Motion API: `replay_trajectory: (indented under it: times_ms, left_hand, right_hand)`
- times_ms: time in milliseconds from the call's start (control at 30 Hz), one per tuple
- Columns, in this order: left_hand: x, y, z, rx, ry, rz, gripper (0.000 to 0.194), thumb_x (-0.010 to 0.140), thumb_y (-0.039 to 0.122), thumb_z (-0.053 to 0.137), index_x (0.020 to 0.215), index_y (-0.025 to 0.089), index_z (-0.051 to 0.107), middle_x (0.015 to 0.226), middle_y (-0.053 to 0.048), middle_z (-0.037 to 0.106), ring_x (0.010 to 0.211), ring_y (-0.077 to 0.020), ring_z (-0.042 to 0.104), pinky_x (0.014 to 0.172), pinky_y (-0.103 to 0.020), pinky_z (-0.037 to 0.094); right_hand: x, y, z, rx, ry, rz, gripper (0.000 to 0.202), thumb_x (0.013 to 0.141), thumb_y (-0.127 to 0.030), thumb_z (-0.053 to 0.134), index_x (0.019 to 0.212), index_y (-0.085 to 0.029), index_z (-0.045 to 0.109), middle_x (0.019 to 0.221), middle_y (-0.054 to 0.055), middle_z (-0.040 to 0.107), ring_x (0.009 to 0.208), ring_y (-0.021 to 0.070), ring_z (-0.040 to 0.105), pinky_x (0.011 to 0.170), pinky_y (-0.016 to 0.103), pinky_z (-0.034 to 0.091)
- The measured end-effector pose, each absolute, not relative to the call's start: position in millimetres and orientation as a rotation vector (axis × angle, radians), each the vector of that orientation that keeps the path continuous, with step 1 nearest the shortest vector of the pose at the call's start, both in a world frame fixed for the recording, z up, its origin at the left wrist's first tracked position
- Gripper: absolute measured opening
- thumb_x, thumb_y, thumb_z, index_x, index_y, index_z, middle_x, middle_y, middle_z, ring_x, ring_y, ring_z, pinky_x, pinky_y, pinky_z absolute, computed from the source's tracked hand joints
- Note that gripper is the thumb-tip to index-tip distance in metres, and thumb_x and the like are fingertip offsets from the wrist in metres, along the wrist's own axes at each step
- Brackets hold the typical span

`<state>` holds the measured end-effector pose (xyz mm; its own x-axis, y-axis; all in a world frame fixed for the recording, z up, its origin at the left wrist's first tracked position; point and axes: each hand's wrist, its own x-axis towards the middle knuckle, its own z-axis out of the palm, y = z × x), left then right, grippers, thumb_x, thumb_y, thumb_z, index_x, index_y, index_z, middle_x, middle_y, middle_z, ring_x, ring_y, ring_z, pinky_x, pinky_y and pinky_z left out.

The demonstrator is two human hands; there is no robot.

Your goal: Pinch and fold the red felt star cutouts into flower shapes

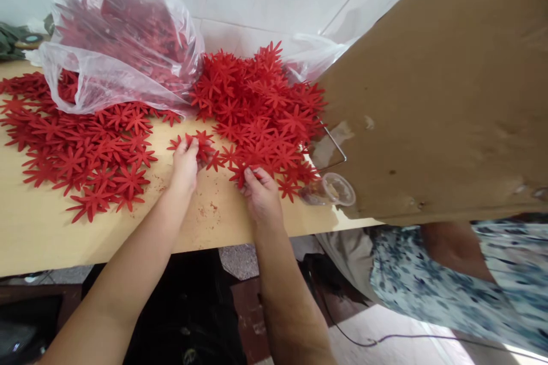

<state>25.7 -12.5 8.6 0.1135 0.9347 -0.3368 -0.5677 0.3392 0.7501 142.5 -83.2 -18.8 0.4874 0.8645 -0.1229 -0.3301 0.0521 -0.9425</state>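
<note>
Near the middle of the table, my left hand (187, 161) is closed on red flower-shaped cutouts (204, 142) with narrow petals. My right hand (260, 189) pinches another red flower cutout (238, 173) at the near edge of a tall heap of the same flowers (261, 108). One or two loose flowers (214, 161) lie between the hands. To the left spreads a second, wider pile of red flowers (72, 142). My fingertips are partly hidden by the petals.
A clear plastic bag (128, 40) full of red flowers leans on the tiled wall. At right stand a large cardboard sheet (445, 91), a bent metal wire (338, 145) and a clear plastic cup (338, 189) on its side. Another person in a patterned garment (428, 279) is behind the cardboard.
</note>
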Motion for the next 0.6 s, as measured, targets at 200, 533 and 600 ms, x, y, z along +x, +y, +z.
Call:
replay_trajectory:
  times_ms: [200,533,600]
  left_hand:
    - [39.0,-26.0,4.5,0.841,0.875,0.95,0.009,0.078,0.008,0.046,0.076,0.015,0.051,0.056,0.006,0.049,0.041,-0.0027,0.042,0.044,-0.016,0.032]
    - [41.3,-33.3,4.2,1.085,0.719,0.847,0.012,0.071,0.024,0.061,0.073,0.014,0.055,0.06,0.005,0.049,0.049,-0.0031,0.04,0.051,-0.018,0.033]
    - [43.6,-34.7,2.4,1.119,0.698,0.843,0.015,0.068,0.022,0.063,0.077,0.013,0.056,0.067,0.002,0.054,0.056,-0.0044,0.045,0.059,-0.02,0.038]
  right_hand:
    - [142.9,-87.2,-15.2,-1.266,-0.69,0.928,0.034,0.052,-0.042,0.074,0.061,-0.017,0.053,0.048,-0.006,0.051,0.045,0.0045,0.042,0.047,0.02,0.035]
    - [146.2,-84.4,-18.9,-1.399,-0.709,0.837,0.045,0.054,-0.06,0.065,0.054,-0.019,0.046,0.04,-0.008,0.04,0.039,0.0045,0.03,0.04,0.021,0.024]
    - [145.9,-83.9,-19.1,-1.399,-0.69,0.848,0.046,0.053,-0.061,0.065,0.055,-0.018,0.048,0.04,-0.008,0.039,0.038,0.0044,0.03,0.039,0.021,0.023]
